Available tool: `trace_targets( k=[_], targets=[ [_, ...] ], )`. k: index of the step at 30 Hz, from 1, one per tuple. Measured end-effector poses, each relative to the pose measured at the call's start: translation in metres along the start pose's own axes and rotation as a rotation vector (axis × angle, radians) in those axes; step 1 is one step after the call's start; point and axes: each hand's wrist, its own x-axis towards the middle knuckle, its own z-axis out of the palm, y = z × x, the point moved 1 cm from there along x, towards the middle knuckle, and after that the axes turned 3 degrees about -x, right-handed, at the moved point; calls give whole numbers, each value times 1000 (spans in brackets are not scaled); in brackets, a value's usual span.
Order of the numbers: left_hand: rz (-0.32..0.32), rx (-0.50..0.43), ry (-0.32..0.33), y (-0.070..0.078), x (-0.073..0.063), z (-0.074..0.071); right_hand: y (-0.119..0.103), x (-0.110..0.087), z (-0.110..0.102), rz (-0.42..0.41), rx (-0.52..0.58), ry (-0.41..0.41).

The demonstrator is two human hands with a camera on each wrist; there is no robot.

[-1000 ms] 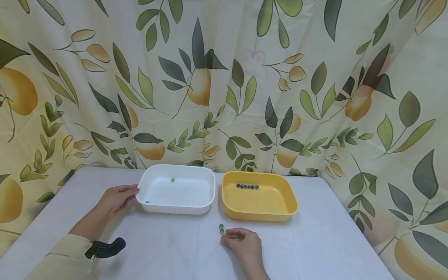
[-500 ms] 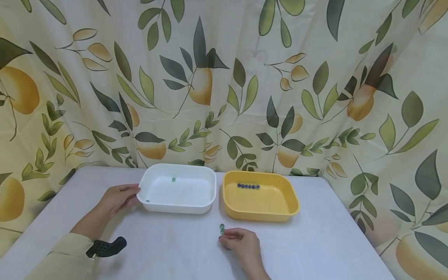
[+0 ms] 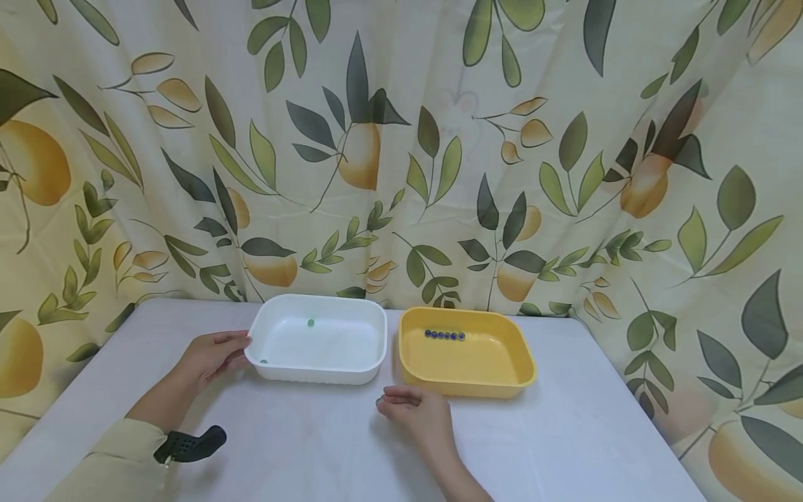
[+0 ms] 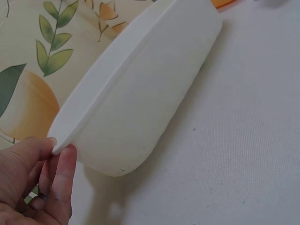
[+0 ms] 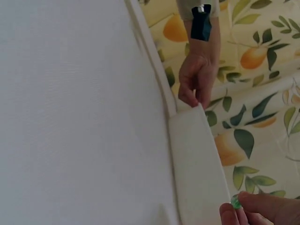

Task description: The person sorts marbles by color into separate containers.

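Observation:
My left hand pinches the left rim of the white plastic tub between thumb and fingers, seen closer in the left wrist view. Inside that tub are two green marbles, one green marble toward the back and another at the front left corner. Raised over the table, my right hand pinches a clear green marble between thumb and fingertips, just in front of the gap between the tubs. Whatever else its curled fingers cover is hidden.
Right of the white tub stands a yellow tub with a row of several blue marbles along its back left. Both rest near the far edge of a white-covered table. A leaf-and-fruit patterned curtain hangs behind.
My right hand has risen and moved up-left toward the tubs, carrying a green marble. The two green marbles seen by its fingertips earlier no longer show there together. My left hand stays on the rim.

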Motion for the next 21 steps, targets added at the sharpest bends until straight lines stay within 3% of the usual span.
trace_targets(
  k=[12, 21],
  targets=[
    [-4, -12, -1, -2, 3, -1, -30, 20, 12, -32, 36, -26],
    [-6, -10, 0, -2, 4, -1, -43, 38, 27, -84, -55, -10]
  ],
)
